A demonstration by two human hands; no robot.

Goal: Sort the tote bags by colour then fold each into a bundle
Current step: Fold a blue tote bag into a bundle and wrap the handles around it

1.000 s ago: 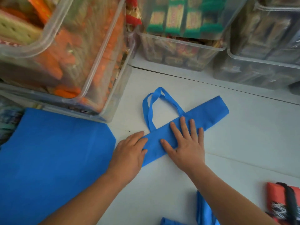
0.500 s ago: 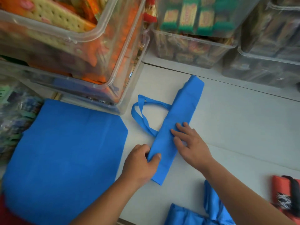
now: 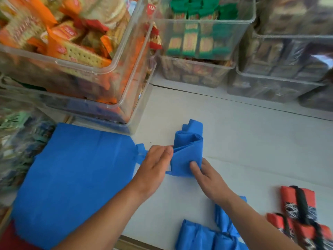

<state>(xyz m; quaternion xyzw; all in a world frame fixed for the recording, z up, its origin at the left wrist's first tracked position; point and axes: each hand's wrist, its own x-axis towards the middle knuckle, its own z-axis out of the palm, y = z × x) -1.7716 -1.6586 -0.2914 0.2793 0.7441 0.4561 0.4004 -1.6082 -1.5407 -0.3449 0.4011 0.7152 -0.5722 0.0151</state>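
Half-rolled blue bag (image 3: 187, 152) in middle of white table (image 3: 252, 141), just right of flat blue bag stack (image 3: 72, 177); strap (image 3: 140, 147) poking out left of left hand (image 3: 155, 165). Looks like thin, light, floppy cloth, not fragile, not slippery; likely to spring loose if let go, judging by slack coil. Best taken at both sides of roll, thumb on outer flap, pressed down to table. Left hand: fingers nearly straight, laid against roll's left side, touching, not wrapping; anything pinched underneath not visible. Right hand (image 3: 207, 174): thumb on front face of roll, fingers tucked behind right edge, gripping it. Finished blue bundles (image 3: 203, 237) near front edge, red bundles (image 3: 297, 204) at right. Clear snack bins (image 3: 108, 69) behind.
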